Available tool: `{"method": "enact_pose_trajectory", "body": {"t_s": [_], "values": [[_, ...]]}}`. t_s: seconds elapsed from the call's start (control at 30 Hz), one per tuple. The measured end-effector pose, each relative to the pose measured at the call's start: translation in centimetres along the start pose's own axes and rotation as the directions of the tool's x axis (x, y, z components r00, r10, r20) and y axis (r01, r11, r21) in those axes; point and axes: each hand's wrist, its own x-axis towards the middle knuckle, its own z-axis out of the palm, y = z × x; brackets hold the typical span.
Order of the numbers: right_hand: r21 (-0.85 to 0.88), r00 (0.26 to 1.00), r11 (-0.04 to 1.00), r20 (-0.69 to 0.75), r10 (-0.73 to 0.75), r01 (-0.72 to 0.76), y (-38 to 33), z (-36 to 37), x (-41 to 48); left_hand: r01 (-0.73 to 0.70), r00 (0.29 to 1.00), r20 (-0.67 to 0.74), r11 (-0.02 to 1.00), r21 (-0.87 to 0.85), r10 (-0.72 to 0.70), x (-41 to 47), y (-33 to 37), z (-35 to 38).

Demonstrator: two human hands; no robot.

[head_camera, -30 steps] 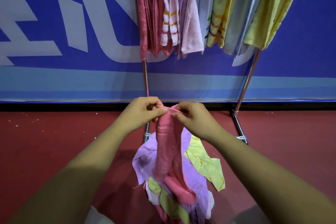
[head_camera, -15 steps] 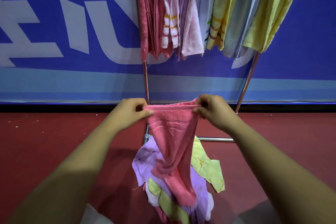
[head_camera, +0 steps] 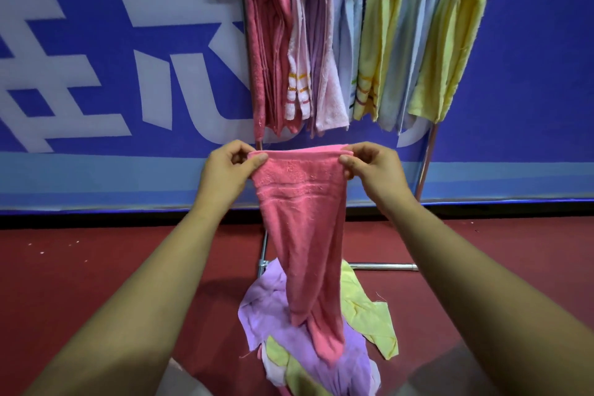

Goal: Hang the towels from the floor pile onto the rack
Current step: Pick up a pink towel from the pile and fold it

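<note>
Pink towel (head_camera: 302, 235), top hem: that is where the grip is. The fingers (head_camera: 257, 159) and thumb of the left hand (head_camera: 225, 173) pinch its left corner. The fingers (head_camera: 345, 159) of the right hand (head_camera: 376, 173) pinch the right corner, so the hem is drawn flat between them. Below the hands the cloth narrows and dangles, with its tail over the floor pile (head_camera: 266, 305) of purple and yellow towels; whether it touches them I cannot tell. Farther off stands the rack (head_camera: 426, 164), its hung towels (head_camera: 379, 42) packed side by side in front of a blue banner (head_camera: 128, 42). To my eye this is the spreading step, with the towel opened out and not yet on the rack. Next it should go up and away to the top bar, then be draped evenly over it. A free place looks hard to find, so the hung ones may need nudging along.
</note>
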Motion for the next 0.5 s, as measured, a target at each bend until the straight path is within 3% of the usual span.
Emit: {"method": "enact_pose_trajectory", "body": {"t_s": [0.13, 0.2, 0.3, 0.33, 0.37, 0.43, 0.5], "values": [[0.039, 0.997, 0.997, 0.035, -0.065, 0.064, -6.4, -1.6, 1.7, -0.081, 0.995, -0.058, 0.996, 0.036, 0.083, 1.9, 6.7, -2.4], [0.113, 0.992, 0.986, 0.000, -0.125, 0.124, -10.5, -2.8, 2.4, -0.119, 0.993, -0.029, 0.990, -0.069, 0.117, 2.2, 10.8, -3.8], [0.504, 0.986, 0.861, 0.107, -0.131, 0.060, -15.9, -5.2, 2.8, -0.114, 0.968, 0.154, 0.897, -0.427, 0.196, 1.6, 16.4, -5.7], [0.580, 0.971, 0.814, 0.202, -0.125, -0.016, -17.1, -5.9, 2.8, -0.106, 0.952, 0.217, 0.896, -0.431, 0.217, 1.5, 17.4, -6.2], [0.553, 0.957, 0.831, 0.266, -0.114, -0.055, -17.8, -6.4, 2.8, -0.124, 0.940, 0.266, 0.941, -0.316, 0.213, 1.4, 18.1, -6.6], [0.293, 0.969, 0.956, 0.235, -0.070, -0.002, -18.0, -6.9, 2.9, -0.190, 0.942, 0.287, 0.981, 0.028, 0.174, 1.6, 18.5, -7.1], [0.130, 0.988, 0.989, 0.130, -0.087, 0.070, -17.9, -7.4, 3.1, -0.167, 0.959, 0.246, 0.980, 0.106, 0.137, 1.6, 18.9, -7.4]]}}
